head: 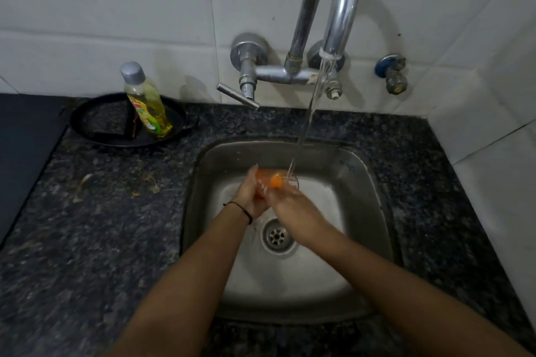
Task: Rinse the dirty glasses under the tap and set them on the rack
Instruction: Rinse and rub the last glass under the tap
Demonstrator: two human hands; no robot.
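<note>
While water runs in a thin stream (307, 122) from the chrome tap (342, 9), a clear drinking glass (274, 182) with orange residue inside is held over the steel sink (374, 211), above the back half of the basin and well clear of the drain (277, 236). It lies nearly on its side, its long axis running left to right: the base points left into the left hand (251, 194), and the open rim points right, just under the falling water, which meets the glass at or near that rim. The left hand's grip is clenched around the base end, fingers wrapped behind it. The right hand (293, 209) comes over the near side of the glass with its fingers laid against the wall; it looks closed on the glass too, though blur and water make the exact finger placement hard to read. A thin black band (240, 209) circles the left wrist.

On the dark speckled granite desk (116, 226) to the left of the sink, a yellow dish-soap bottle (146, 101) with a grey cap stands tilted in a round black pan (116, 136) against the white tiled wall (116, 9). A lever handle (237, 95) juts out below the tap's left valve, and a separate small tap with a blue knob (391, 74) sits on the wall to the right.
</note>
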